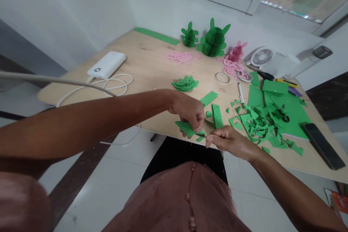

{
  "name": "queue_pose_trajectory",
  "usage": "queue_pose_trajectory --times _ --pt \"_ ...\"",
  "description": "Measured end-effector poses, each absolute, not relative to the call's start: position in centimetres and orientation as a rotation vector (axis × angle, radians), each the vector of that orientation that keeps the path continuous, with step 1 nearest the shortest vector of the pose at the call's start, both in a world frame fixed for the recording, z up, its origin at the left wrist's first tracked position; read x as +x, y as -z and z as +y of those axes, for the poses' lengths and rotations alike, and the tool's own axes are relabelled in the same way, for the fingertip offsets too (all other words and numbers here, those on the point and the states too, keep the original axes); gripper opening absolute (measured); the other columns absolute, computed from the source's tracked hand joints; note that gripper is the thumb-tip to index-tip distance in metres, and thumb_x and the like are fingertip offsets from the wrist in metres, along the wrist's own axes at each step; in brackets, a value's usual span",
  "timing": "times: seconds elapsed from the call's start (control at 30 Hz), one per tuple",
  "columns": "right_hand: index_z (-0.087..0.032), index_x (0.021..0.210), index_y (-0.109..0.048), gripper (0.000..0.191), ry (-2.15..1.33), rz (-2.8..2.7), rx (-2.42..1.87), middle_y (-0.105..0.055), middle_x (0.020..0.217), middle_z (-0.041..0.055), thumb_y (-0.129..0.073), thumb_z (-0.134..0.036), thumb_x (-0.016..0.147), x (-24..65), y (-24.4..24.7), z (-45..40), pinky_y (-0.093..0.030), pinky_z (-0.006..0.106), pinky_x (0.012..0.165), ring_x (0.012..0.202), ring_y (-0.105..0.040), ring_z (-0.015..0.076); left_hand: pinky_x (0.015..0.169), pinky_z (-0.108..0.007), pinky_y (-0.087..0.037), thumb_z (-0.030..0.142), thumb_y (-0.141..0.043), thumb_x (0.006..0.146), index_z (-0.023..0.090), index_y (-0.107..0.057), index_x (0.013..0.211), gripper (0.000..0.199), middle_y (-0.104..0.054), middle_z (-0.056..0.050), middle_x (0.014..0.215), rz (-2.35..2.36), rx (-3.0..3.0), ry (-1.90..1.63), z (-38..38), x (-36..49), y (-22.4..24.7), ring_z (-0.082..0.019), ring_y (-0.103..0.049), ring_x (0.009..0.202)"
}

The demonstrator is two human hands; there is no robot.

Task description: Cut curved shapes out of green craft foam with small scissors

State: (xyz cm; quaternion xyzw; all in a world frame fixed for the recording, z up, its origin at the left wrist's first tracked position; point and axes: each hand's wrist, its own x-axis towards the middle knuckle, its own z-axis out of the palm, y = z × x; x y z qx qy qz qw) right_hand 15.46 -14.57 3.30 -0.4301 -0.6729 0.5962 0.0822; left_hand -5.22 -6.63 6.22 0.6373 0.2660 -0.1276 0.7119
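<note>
At the table's front edge my left hand [191,112] is closed on a folded piece of green paper [185,128], fingers pinching it from above and below. My right hand [224,138] is closed around what look like small scissors [201,135]; their handles are hidden in the fingers. The thin dark blades meet the paper's right end, where a small flap of green sticks out. Just beyond the hands lie green paper strips [217,116] with drawn outlines. A stack of cut green shapes [185,83] sits farther back.
Green scraps [255,123] and sheets [295,112] cover the right side, with a phone [323,145] at the edge. Behind stand green paper figures [214,40], a pink one [236,52] and a small fan [261,57]. A white power bank [107,64] trails a cable at left.
</note>
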Motion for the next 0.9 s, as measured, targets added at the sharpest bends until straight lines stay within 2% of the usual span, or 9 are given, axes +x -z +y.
queue_pose_trajectory --times 0.3,0.53,0.63,0.77,0.9 --pt "-0.012 0.076 -0.07 0.049 -1.785 -2.048 -1.267 -0.03 0.049 -0.0076 -0.05 -0.055 0.087 15.4 -3.6 -14.6 -0.017 0.023 0.042 0.044 -0.022 0.0066 0.053 -0.029 -0.052 0.022 -0.072 0.06 0.016 -0.063 0.055 0.013 -0.066 -0.001 0.05 0.6 1.39 0.271 -6.4 -5.3 -5.9 -0.015 -0.061 0.048" --pt "-0.013 0.084 -0.069 0.046 -1.793 -1.884 -1.263 -0.029 0.05 -0.007 -0.05 -0.055 0.087 16.1 -3.9 -15.2 -0.017 0.024 0.043 0.045 -0.023 0.0079 0.052 -0.027 -0.05 0.024 -0.071 0.061 0.016 -0.064 0.058 0.011 -0.066 -0.001 0.051 0.701 1.408 0.084 -6.6 -6.1 -6.0 -0.014 -0.061 0.046" --pt "-0.014 0.08 -0.067 0.045 -1.658 -1.603 -1.271 -0.027 0.047 -0.0077 -0.052 -0.056 0.085 16.3 -3.1 -15.7 -0.014 0.024 0.041 0.043 -0.018 0.0082 0.05 -0.024 -0.047 0.026 -0.071 0.063 0.016 -0.065 0.059 0.012 -0.067 -0.002 0.053 0.766 1.412 -0.088 -7.3 -6.5 -5.9 -0.014 -0.061 0.047" --pt "-0.015 0.08 -0.064 0.034 -1.385 -1.205 -1.271 -0.025 0.05 -0.0084 -0.067 -0.049 0.075 15.4 -1.7 -16.2 -0.012 0.023 0.041 0.044 -0.016 0.0073 0.05 -0.022 -0.043 0.028 -0.069 0.065 0.015 -0.064 0.06 0.015 -0.067 -0.003 0.058 0.919 1.329 -0.482 -9.0 -6.1 -5.1 -0.012 -0.06 0.049" --pt "-0.016 0.072 -0.065 0.026 -1.127 -1.194 -1.354 -0.036 0.051 -0.0054 -0.069 -0.041 0.073 13.3 -1.4 -16.5 -0.02 0.023 0.041 0.045 -0.023 0.008 0.054 -0.021 -0.042 0.028 -0.068 0.066 0.015 -0.065 0.061 0.014 -0.065 -0.001 0.057 1.065 1.234 -0.886 -11.4 -4.8 -3.9 -0.011 -0.057 0.054"
